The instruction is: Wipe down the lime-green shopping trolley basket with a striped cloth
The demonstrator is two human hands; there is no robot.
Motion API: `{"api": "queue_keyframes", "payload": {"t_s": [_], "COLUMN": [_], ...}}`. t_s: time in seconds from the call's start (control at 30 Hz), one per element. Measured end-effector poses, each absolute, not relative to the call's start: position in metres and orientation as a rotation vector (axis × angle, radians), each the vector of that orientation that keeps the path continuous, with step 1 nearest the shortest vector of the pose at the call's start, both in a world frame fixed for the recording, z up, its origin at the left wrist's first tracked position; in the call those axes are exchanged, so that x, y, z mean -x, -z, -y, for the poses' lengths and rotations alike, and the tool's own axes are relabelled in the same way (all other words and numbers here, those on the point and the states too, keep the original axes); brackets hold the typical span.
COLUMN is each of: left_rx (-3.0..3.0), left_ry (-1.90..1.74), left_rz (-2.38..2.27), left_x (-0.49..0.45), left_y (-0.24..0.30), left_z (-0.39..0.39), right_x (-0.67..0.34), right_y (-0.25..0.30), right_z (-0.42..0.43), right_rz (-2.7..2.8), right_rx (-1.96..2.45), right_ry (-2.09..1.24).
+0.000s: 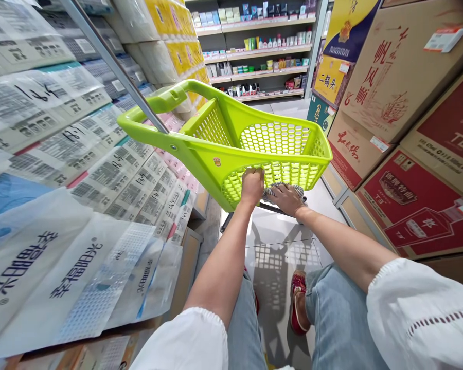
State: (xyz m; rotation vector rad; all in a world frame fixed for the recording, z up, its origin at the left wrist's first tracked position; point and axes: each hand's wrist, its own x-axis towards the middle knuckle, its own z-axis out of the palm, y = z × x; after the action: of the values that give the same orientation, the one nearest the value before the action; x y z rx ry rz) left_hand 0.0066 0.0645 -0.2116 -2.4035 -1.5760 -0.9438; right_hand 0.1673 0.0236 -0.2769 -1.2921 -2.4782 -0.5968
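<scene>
Currently the right hand [287, 198] lies palm-down over a bunched striped cloth [299, 190], fingers slightly parted along it; whether they pinch any fold cannot be told. The cloth sits directly beneath that hand, between it and the near side of the green basket [254, 136], low on the lattice. The left hand [252, 186] is just beside the cloth, to its left, fingers curled closed on the same lattice; fingertips hidden. Right hand is the nearer to the cloth, being in contact.

Basket: directly ahead of both hands, open top up, long axis running across the person's front. Handle end points left, away from the right hand; the other end lies right, nearer to that hand. A metal pole [116, 61] rises from the left end.

Beyond, left: stacked wrapped packs [96, 159]. Right: stacked cartons [378, 72]. Far side: stocked shelves [260, 51]. Below: tiled floor [324, 246], carrying the basket's lattice shadow.
</scene>
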Motion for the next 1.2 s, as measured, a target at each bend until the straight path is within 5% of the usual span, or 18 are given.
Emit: {"api": "queue_keyframes", "payload": {"t_s": [0.43, 0.83, 1.2], "left_rx": [2.429, 2.374, 2.323], "left_ry": [0.989, 0.973, 0.919], "left_rz": [1.526, 1.553, 1.505], "left_x": [-0.006, -0.004, -0.033], "left_y": [0.210, 0.212, 0.201], "left_z": [-0.064, -0.068, -0.037], "right_x": [-0.171, -0.175, -0.205], "right_y": [0.179, 0.273, 0.198], "right_z": [-0.037, -0.023, -0.025], "right_rz": [1.834, 2.476, 1.984], "right_rx": [1.406, 1.372, 1.433], "right_ry": [0.734, 0.517, 0.698]}}
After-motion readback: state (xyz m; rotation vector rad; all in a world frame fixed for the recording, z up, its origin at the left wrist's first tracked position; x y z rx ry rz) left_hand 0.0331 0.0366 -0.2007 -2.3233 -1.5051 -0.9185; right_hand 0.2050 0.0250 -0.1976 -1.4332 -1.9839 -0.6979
